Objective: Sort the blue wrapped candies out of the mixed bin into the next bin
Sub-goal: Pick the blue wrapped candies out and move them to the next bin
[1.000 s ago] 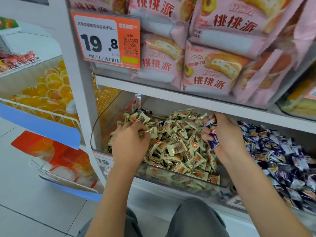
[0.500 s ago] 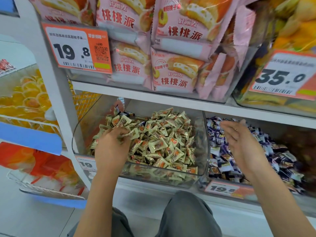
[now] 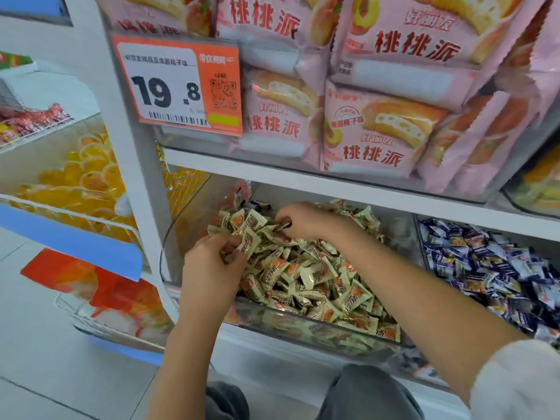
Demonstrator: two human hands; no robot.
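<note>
The clear mixed bin (image 3: 306,321) on the lower shelf is heaped with cream wrapped candies (image 3: 315,277). My left hand (image 3: 209,268) lies at the pile's front left, its fingers curled round a few cream candies. My right hand (image 3: 309,221) reaches across to the back of the same bin, and its fingertips pinch a dark blue wrapped candy (image 3: 285,223). Another dark wrapped candy (image 3: 257,204) lies at the bin's far back edge. The neighbouring bin (image 3: 421,237) on the right holds blue wrapped candies (image 3: 491,268).
Pink cake packets (image 3: 372,131) fill the shelf above, whose white edge (image 3: 303,180) hangs low over the bins. An orange 19.8 price tag (image 3: 178,86) hangs at the upper left. Wire baskets of yellow jelly cups (image 3: 78,183) stand to the left. My knees (image 3: 363,392) are below.
My right hand, open over the blue bin half a second ago, has come back left to the rear of the mixed bin and pinches a dark blue candy. The left hand stays in the pile.
</note>
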